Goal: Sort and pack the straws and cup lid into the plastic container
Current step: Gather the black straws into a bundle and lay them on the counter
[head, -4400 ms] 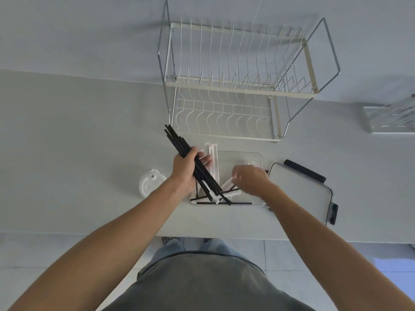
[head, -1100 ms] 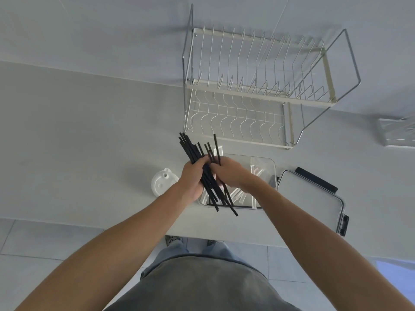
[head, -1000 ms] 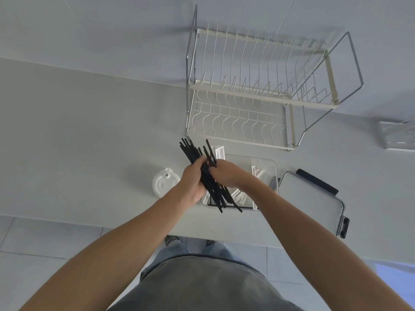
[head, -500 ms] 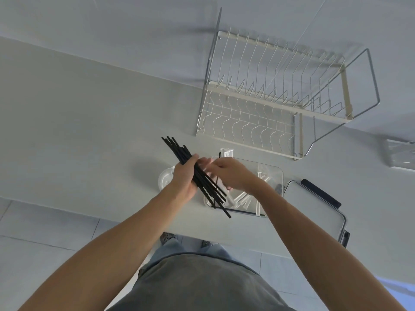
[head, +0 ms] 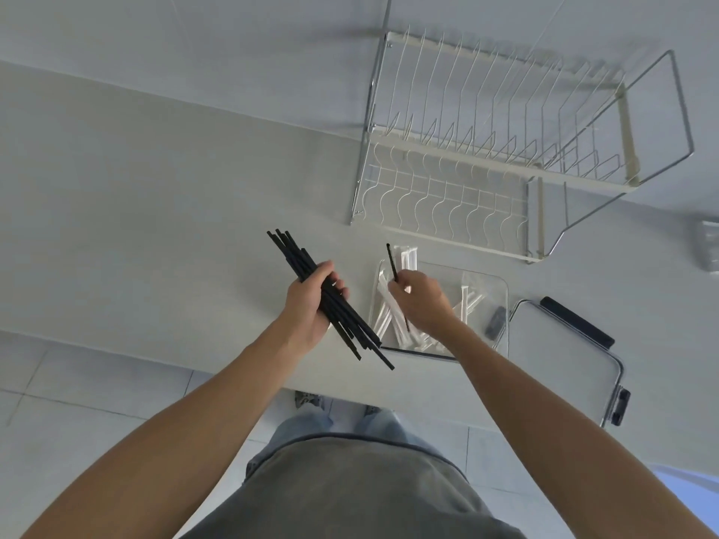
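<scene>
Black straws (head: 330, 301), one bundle, slanted from upper left to lower right, gripped in the left hand (head: 311, 309) with fingers curled round it, held above the white counter (head: 155, 227) just left of the clear plastic container (head: 502, 301); single black straw (head: 393, 266), near upright, pinched in the fingers of the right hand (head: 422, 303) over the container. White wrapped straws (head: 389, 317) lie inside the container, some poking above its far rim; container lid (head: 564, 359) with black clips lies flat just right of it, wire dish rack (head: 505, 149) stands behind
</scene>
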